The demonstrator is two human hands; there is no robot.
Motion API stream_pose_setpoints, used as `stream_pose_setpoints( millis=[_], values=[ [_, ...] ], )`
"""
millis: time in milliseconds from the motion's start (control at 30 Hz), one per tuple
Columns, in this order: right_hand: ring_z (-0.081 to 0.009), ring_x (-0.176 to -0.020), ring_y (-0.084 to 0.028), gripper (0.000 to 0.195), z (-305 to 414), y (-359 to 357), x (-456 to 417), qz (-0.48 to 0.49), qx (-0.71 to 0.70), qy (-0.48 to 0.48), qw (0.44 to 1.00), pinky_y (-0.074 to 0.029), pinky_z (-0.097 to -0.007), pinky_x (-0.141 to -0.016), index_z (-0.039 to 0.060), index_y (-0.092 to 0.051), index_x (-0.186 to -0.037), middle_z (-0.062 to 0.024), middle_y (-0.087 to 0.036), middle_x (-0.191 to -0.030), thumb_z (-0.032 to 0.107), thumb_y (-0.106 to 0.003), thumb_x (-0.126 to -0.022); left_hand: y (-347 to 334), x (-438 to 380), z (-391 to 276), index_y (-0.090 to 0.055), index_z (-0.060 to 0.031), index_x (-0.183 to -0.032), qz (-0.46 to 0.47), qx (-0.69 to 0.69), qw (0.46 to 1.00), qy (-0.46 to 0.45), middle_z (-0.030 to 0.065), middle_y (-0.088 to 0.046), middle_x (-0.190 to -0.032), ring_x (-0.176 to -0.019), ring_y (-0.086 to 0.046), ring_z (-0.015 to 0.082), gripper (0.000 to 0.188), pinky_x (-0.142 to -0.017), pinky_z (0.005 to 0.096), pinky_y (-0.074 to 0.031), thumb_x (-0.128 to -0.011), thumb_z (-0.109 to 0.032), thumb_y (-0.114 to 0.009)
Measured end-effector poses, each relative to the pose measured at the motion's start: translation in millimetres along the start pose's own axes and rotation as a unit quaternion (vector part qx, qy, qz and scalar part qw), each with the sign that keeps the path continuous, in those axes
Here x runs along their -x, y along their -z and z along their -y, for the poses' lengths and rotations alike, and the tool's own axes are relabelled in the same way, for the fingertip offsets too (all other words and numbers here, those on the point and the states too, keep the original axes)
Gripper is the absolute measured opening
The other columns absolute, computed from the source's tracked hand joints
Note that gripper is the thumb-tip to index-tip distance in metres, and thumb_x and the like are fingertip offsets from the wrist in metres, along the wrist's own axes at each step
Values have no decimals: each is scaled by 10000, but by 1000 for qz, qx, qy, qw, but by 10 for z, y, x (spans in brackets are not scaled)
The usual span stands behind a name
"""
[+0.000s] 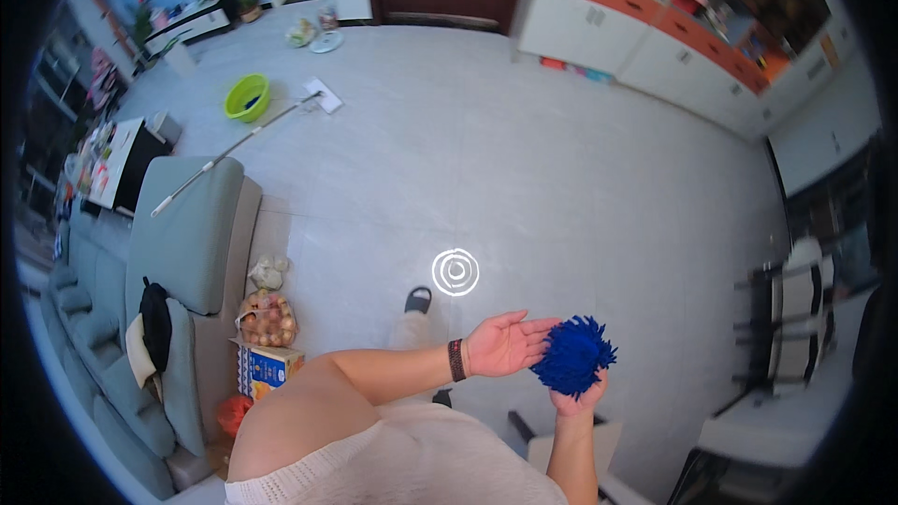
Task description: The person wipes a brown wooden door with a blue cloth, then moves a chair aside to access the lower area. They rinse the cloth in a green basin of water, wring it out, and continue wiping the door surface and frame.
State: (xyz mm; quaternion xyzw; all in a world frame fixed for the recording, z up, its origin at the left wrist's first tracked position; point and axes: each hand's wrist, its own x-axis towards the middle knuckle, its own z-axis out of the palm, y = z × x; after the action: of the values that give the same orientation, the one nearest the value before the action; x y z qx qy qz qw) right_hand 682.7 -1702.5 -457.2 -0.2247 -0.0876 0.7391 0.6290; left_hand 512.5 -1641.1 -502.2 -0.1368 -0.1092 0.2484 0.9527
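A fluffy blue chenille cleaning mitt or mop head [574, 356] is held up in front of me, to the right. My right hand [581, 396] is under its lower edge, with the fingers largely hidden behind the strands. My left hand [501, 345] is palm up with its fingers extended, and the fingertips meet the left side of the blue piece. A flat mop [238, 144] with a white pad lies at the upper left, its handle end over the sofa. Near the pad a green basin [247, 98] stands on the floor with something dark blue inside.
The blue-grey sofa [186, 224] is on my left, with a bag of round produce [266, 319] and a printed carton [270, 368] beside it. Chairs [796, 315] stand at the right. White cabinets [589, 24] line the far wall.
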Motion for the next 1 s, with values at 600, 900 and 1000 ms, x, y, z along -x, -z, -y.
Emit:
stream_pose_setpoints(
  millis=[600, 900, 1000],
  values=[
    [-322, -1166, -480, 634, -41, -646, -3692, 44, 0, -274, 961, -355, -463, -1009, 42, -445, -1281, -156, -491, -1285, 231, -629, -705, -1011, 258, -2639, -314, 23, -1363, -51, -80, 922, -375, 145, -270, -1456, -1364, -220, 268, 562, -1107, 395, -201, -948, -355, -310],
    [-328, -1185, -464, 594, 110, -1227, -5573, 98, 28, -312, 945, -335, -457, -1032, 1, -451, -1261, -173, -489, -1285, 207, -602, -725, -1414, 293, -3226, -347, 27, -1341, -19, -75, 796, -601, 165, -302, -1435, -1363, -221, 278, 548, -1107, 419, -209, -945, -351, -318],
    [-314, -1170, -480, 534, 236, -1411, -6109, 91, 44, -260, 960, -326, -457, -1037, 10, -491, -1227, -151, -522, -1257, 210, -592, -742, -1396, 513, -3387, -347, 24, -1342, -8, -26, 752, -659, 164, -310, -1432, -1362, -225, 276, 549, -1101, 424, -220, -950, -357, -306]
  ],
)
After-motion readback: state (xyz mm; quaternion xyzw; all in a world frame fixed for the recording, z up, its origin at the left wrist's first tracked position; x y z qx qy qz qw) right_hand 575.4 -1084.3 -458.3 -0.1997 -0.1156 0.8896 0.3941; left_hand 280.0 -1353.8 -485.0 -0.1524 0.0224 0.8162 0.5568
